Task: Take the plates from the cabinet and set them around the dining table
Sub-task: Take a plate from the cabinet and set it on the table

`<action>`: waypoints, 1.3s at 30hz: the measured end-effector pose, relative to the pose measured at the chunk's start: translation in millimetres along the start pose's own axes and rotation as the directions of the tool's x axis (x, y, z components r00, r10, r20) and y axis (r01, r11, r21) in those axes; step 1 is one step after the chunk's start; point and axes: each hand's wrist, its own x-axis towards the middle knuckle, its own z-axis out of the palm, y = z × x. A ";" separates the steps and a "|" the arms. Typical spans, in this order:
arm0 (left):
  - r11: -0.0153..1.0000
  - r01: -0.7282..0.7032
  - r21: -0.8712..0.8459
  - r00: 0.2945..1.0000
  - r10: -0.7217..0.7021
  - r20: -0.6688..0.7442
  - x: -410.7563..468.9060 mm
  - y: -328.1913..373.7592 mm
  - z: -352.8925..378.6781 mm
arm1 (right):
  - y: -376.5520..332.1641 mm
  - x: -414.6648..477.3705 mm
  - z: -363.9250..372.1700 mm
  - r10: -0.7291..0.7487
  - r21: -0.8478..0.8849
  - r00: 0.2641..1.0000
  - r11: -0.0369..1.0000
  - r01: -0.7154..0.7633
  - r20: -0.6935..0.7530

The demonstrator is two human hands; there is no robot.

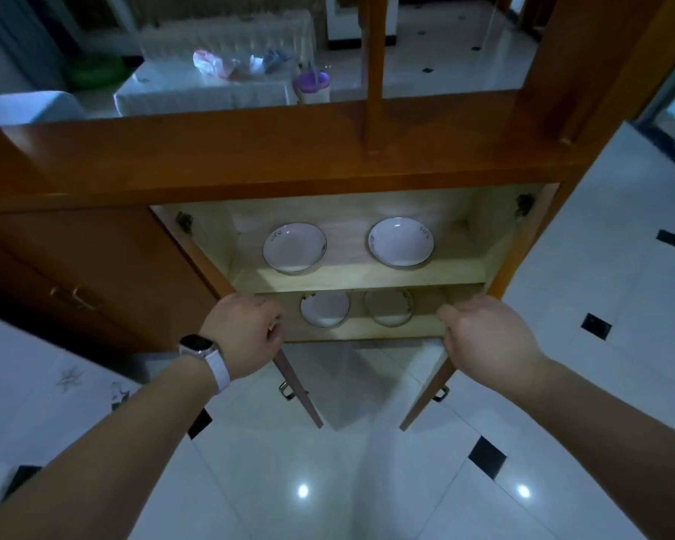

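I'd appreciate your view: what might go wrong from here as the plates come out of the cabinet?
The left hand and right hand hold the left door and right door; once released, a door might swing back against a reaching arm.
The lower plates sit partly hidden under the shelf, so one could knock its edge when lifted out.

A home's dining area: a wooden cabinet [250, 157] with plates [294, 247] on its shelves, a glossy white tiled floor [328, 481] with black insets, and beyond, a cloth-covered desk [211, 93] carrying bags [215, 64] and a purple-lidded jar [312, 85].
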 end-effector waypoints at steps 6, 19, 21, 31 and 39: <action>0.989 0.150 0.008 0.921 -0.142 0.362 17.2 3.0 -30.5 | -1.6 3.6 -23.8 0.024 -0.044 0.895 0.999 -0.005 0.445; 0.964 0.085 0.253 0.838 -0.206 0.505 -75.0 -49.8 -25.4 | 12.5 -59.8 -27.2 0.338 -0.140 0.774 0.939 -0.314 0.535; 0.962 0.089 0.257 0.813 -0.220 0.539 -85.2 -54.5 -14.9 | 16.7 -69.1 -25.9 0.385 -0.157 0.767 0.921 -0.357 0.513; 0.938 0.257 0.232 0.828 -0.337 0.448 -133.6 -108.7 16.1 | 45.9 -120.3 -8.4 0.563 -0.171 0.695 0.816 -0.552 0.447; 0.939 0.264 0.222 0.828 -0.339 0.448 -139.9 -122.7 28.0 | 23.7 -105.5 2.0 0.553 -0.131 0.710 0.820 -0.557 0.437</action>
